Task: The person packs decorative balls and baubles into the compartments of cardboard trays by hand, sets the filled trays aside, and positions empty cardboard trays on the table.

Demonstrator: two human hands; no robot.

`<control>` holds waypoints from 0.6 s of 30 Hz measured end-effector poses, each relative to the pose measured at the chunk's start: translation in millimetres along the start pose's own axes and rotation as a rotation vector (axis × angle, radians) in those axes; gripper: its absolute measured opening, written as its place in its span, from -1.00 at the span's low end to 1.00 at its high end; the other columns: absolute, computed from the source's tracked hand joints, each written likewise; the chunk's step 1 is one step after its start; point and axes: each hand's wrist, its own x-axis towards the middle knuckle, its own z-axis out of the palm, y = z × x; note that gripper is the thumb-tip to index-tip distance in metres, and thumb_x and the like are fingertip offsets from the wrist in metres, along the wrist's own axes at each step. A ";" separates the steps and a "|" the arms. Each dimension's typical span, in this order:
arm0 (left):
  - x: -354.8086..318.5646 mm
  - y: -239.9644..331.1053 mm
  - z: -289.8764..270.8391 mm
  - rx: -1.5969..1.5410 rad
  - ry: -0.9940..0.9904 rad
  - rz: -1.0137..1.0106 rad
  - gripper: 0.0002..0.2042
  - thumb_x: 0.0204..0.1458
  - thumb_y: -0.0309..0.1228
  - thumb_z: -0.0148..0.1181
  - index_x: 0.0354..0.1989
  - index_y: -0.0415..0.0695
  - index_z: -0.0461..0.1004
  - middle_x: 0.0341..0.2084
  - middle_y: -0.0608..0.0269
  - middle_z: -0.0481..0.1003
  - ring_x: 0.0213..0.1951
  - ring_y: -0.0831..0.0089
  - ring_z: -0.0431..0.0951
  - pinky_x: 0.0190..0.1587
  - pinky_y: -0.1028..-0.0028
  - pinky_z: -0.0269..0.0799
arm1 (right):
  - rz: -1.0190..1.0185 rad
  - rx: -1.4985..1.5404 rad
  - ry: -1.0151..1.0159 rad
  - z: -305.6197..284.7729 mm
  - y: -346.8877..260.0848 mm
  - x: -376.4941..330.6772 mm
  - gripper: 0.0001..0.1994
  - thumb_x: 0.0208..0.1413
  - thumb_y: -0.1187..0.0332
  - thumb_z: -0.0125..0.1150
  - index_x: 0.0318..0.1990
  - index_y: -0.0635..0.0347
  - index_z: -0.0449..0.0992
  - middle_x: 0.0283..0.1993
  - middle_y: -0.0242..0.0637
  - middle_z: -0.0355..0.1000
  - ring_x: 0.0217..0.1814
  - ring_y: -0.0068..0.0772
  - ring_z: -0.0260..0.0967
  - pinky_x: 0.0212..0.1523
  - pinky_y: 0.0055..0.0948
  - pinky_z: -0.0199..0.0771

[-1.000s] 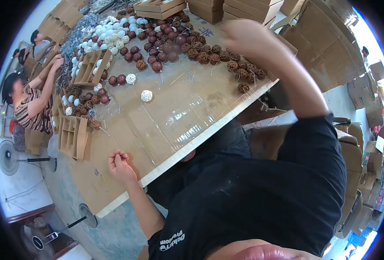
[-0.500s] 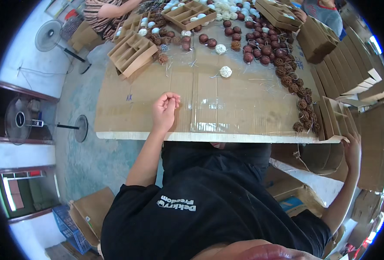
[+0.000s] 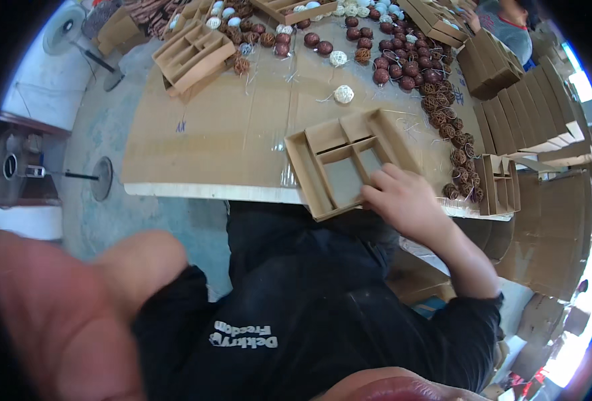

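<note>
My right hand grips the near right side of a cardboard tray with dividers. No balls show in the tray's compartments. Its near left corner sticks out past the table's front edge. Large and blurred, my left hand is raised close to the camera at the lower left, off the table; its fingers cannot be made out. A white woven ball with string lies just beyond the tray.
Brown wicker balls line the table's right side, with dark red balls farther back. Another divided tray rests at the far left. More trays stand at the right edge. A person's hand shows at the far right.
My right hand has come from the stacked trays at the right edge to the table's middle, bringing a tray. My left hand has left the table and risen toward the camera.
</note>
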 end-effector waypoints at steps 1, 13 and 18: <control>-25.8 -17.2 -59.4 -0.006 0.015 -0.014 -0.44 0.24 0.01 0.16 0.20 -0.21 0.40 0.01 -0.14 0.45 0.08 -0.01 0.49 0.12 0.03 0.46 | -0.005 -0.003 -0.019 20.7 -4.6 -4.2 -0.92 0.08 0.31 0.24 -0.31 0.01 0.49 -0.28 -0.34 0.37 -0.12 -0.25 0.44 -0.28 -0.29 0.54; 81.8 3.6 133.4 0.319 0.139 0.337 -0.39 0.19 -0.13 0.22 0.32 -0.20 0.23 0.18 -0.18 0.30 0.19 -0.09 0.39 0.22 0.02 0.38 | 0.238 0.091 0.314 78.3 -34.1 -9.9 -0.76 -0.19 0.36 0.55 -0.29 0.01 0.67 -0.29 -0.32 0.43 -0.12 -0.13 0.41 0.06 -0.03 0.37; 62.7 18.6 132.7 0.108 0.047 0.187 -0.34 0.17 -0.19 0.24 0.37 -0.20 0.16 0.25 -0.19 0.23 0.24 -0.12 0.35 0.26 0.01 0.35 | 0.151 0.221 0.302 75.5 -43.1 28.0 -0.83 0.02 0.34 0.42 -0.23 0.02 0.58 -0.28 -0.32 0.41 -0.07 -0.15 0.39 0.18 -0.04 0.27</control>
